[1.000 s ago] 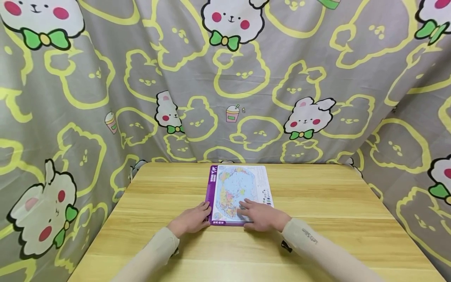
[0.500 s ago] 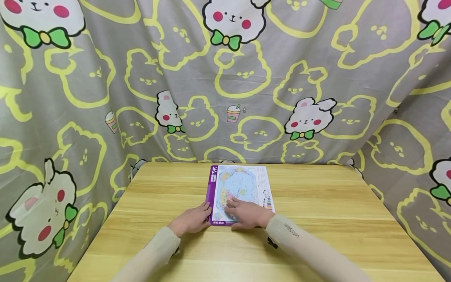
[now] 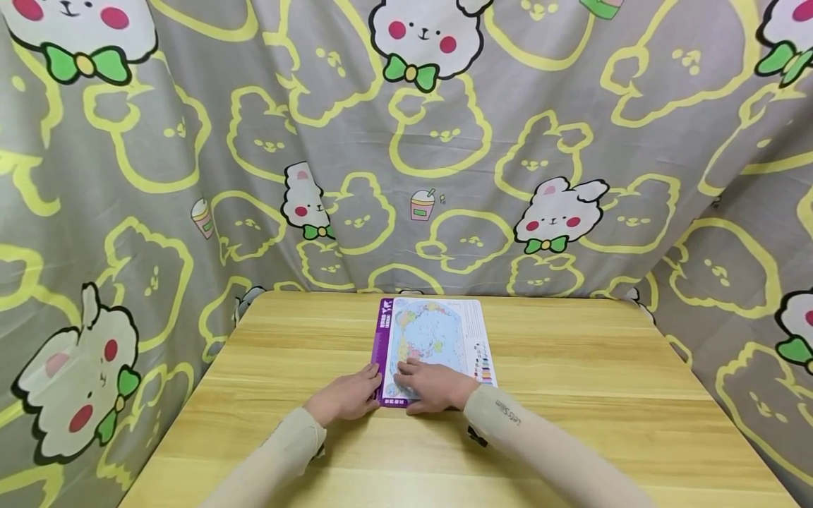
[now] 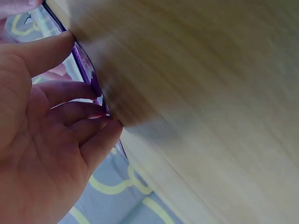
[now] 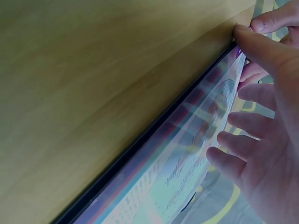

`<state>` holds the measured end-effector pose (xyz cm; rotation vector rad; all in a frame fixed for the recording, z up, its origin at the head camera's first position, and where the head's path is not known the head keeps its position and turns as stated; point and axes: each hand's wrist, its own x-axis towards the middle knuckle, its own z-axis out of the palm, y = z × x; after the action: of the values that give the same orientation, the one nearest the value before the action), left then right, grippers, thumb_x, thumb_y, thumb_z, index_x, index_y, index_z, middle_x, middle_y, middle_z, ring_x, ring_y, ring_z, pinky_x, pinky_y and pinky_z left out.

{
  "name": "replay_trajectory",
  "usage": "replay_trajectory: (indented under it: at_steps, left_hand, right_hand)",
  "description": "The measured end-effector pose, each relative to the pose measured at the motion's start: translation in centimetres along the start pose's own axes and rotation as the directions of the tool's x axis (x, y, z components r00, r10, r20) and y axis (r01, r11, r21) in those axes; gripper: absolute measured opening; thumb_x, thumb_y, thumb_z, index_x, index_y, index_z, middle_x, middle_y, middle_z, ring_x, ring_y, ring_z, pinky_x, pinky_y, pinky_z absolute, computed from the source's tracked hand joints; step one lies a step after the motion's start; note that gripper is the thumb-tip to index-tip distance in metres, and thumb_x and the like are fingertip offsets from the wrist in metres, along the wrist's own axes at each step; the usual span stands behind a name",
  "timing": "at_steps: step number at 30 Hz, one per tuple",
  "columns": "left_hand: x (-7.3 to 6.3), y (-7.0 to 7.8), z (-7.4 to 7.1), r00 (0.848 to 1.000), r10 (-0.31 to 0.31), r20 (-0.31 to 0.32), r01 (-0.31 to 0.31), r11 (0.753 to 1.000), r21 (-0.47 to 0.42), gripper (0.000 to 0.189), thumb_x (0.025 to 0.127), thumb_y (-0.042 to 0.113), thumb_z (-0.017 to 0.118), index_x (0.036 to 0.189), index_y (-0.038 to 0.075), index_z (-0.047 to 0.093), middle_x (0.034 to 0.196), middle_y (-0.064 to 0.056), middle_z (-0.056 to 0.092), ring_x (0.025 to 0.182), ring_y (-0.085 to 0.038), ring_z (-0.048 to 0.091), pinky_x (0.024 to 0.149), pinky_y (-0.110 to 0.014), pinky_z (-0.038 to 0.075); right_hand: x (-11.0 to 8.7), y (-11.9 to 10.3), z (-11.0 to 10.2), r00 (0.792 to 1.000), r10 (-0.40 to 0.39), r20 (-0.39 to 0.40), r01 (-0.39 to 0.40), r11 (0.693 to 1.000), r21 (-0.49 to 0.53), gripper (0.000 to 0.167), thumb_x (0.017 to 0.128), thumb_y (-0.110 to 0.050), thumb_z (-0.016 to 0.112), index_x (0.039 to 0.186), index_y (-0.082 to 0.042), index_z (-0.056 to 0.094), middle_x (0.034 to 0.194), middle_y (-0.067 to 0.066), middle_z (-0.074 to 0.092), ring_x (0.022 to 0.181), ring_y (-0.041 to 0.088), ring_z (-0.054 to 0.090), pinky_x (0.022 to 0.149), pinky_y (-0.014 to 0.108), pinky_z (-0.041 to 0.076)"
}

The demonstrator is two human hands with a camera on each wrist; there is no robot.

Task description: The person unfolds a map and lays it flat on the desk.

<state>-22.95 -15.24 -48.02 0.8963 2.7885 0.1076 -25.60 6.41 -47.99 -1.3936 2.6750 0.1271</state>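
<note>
A flat world map board [image 3: 435, 328] with a purple border lies on the wooden table. Along its left edge rests my left hand [image 3: 346, 396], fingertips touching the purple rim [image 4: 84, 65] and thumb at the near left corner in the left wrist view. My right hand [image 3: 437, 386] spreads over the map's near left part, hiding some of it. In the right wrist view, that hand's thumb touches the near edge while its relaxed fingers [image 5: 247, 123] hover over the glossy surface [image 5: 177, 172]. Neither hand is gripping the board.
The board's far edge lies close to the table's [image 3: 559, 353] back edge. A grey curtain [image 3: 470, 190] with rabbit prints and yellow outlines hangs behind the table and on both sides.
My right hand has slid left along the near edge of the board, toward my left hand, uncovering the lower right of the map. The left hand and board stay in place.
</note>
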Motion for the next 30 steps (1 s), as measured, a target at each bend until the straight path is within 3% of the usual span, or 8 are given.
replay_trajectory:
  at_steps: [16,23,30]
  left_hand:
    - [0.1,0.1,-0.1,1.0,0.001,0.006,-0.001,1.0,0.008,0.059,0.094,0.028,0.058,0.138,-0.007,0.041,0.146,-0.024,0.033,0.136,-0.033,0.031,0.109,-0.043,0.029]
    - [0.2,0.1,0.0,1.0,-0.013,0.026,0.013,1.0,0.004,0.06,0.094,0.03,0.058,0.138,-0.007,0.041,0.147,-0.023,0.032,0.136,-0.033,0.03,0.11,-0.042,0.028]
    - [0.3,0.1,0.1,0.999,-0.02,0.028,0.019,1.0,0.02,0.061,0.095,0.032,0.057,0.139,-0.007,0.041,0.147,-0.022,0.032,0.136,-0.032,0.03,0.109,-0.042,0.029]
  right_hand:
    - [0.5,-0.5,-0.1,1.0,-0.017,0.009,0.017,0.999,-0.034,0.06,0.092,-0.046,0.056,0.141,-0.013,0.046,0.146,0.011,0.039,0.134,0.025,0.037,0.107,0.034,0.033]
    - [-0.1,-0.1,-0.5,0.998,-0.057,-0.027,0.055,0.996,-0.067,0.054,0.095,-0.043,0.051,0.139,-0.011,0.047,0.144,0.01,0.043,0.132,0.024,0.04,0.105,0.035,0.037]
    - [-1.0,0.0,-1.8,0.987,-0.103,-0.122,0.09,0.99,-0.109,0.043,0.097,-0.034,0.051,0.134,-0.012,0.053,0.136,0.006,0.052,0.125,0.018,0.048,0.097,0.032,0.045]
